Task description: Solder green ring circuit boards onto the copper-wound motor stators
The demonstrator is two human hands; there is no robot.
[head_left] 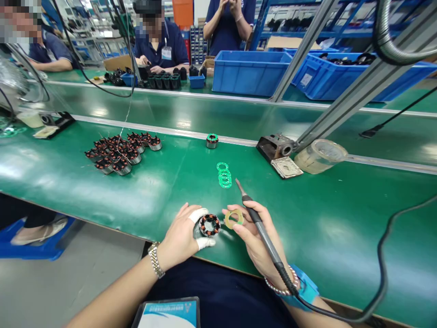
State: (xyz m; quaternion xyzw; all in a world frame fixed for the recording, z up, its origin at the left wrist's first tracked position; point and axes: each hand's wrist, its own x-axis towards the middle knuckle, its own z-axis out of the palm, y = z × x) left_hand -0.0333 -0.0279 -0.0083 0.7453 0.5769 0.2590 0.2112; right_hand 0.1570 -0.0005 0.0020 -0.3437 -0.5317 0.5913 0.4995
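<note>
My left hand (182,237), with white cots on thumb and forefinger, grips a round stator (209,225) wound with copper coils, close to the near edge of the green bench (153,191). My right hand (254,237) pinches a thin green ring board (234,219) beside the stator and also carries a soldering iron (261,230), tip pointing away from me. A blue wrist strap (303,289) sits on that wrist.
Several green ring boards (224,175) lie ahead of my hands, one stator (212,140) beyond them. A cluster of wound stators (121,150) lies left. The iron stand (278,148), sponge tray (287,167) and plastic cup (319,156) sit right. People work across the belt by blue bins (251,72).
</note>
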